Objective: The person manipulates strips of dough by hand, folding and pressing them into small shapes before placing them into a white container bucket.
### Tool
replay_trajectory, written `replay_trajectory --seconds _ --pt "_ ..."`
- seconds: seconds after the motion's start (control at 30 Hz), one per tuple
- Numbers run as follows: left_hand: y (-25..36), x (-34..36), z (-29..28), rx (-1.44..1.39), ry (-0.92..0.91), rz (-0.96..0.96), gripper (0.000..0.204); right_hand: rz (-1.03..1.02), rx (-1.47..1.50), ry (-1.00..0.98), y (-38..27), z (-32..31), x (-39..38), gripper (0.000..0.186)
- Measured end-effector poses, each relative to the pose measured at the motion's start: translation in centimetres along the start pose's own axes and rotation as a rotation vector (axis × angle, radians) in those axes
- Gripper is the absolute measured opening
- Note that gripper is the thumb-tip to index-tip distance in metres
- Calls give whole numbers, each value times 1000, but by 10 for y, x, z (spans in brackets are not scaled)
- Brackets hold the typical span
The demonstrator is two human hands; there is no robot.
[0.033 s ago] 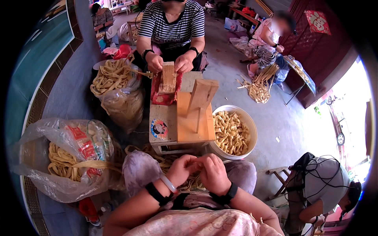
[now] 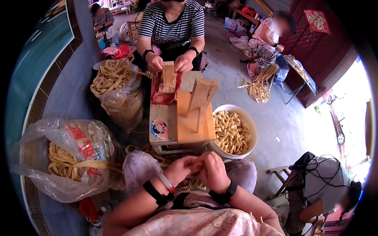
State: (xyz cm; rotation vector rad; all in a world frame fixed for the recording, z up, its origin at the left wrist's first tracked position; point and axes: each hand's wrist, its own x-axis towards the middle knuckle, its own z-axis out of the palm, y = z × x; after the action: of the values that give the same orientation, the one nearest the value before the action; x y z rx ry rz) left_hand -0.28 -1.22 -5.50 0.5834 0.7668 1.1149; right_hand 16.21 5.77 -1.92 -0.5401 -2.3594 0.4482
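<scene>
My left hand (image 2: 180, 170) and my right hand (image 2: 213, 172) meet above my lap, between my knees. Both are closed, with the fingertips pinched together and touching. Whatever they grip is hidden behind the fingers. Flat tan strips (image 2: 191, 183) show beneath and around my hands. Just beyond my knees stands a low table (image 2: 160, 111) carrying a board with an upright wooden block (image 2: 203, 93) and a thin peg. To its right, a white bucket (image 2: 255, 138) holds many small tan knotted pieces (image 2: 232, 131).
Left of me, a clear plastic bag (image 2: 31, 157) holds tan strips, one trailing toward my lap. A second full bag (image 2: 123, 108) stands farther off. Across the table, a person (image 2: 171, 27) handles a wooden block (image 2: 168, 78) on red cloth. Other people sit at the right and behind.
My hands have shifted very slightly, and my right fingers have closed in a little. Everything else looks the same.
</scene>
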Motion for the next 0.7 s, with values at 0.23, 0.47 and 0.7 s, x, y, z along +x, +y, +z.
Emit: replay_trajectory --seconds 0.23,0.47,0.7 --pt "-14 0 -11 30 76 111 24 -9 246 -10 2 -9 4 25" --pt "-17 -5 -6 371 118 413 16 271 284 -243 -4 -11 -13 16" --pt "-4 -13 -1 591 168 275 12 614 663 -289 0 -17 -4 21"
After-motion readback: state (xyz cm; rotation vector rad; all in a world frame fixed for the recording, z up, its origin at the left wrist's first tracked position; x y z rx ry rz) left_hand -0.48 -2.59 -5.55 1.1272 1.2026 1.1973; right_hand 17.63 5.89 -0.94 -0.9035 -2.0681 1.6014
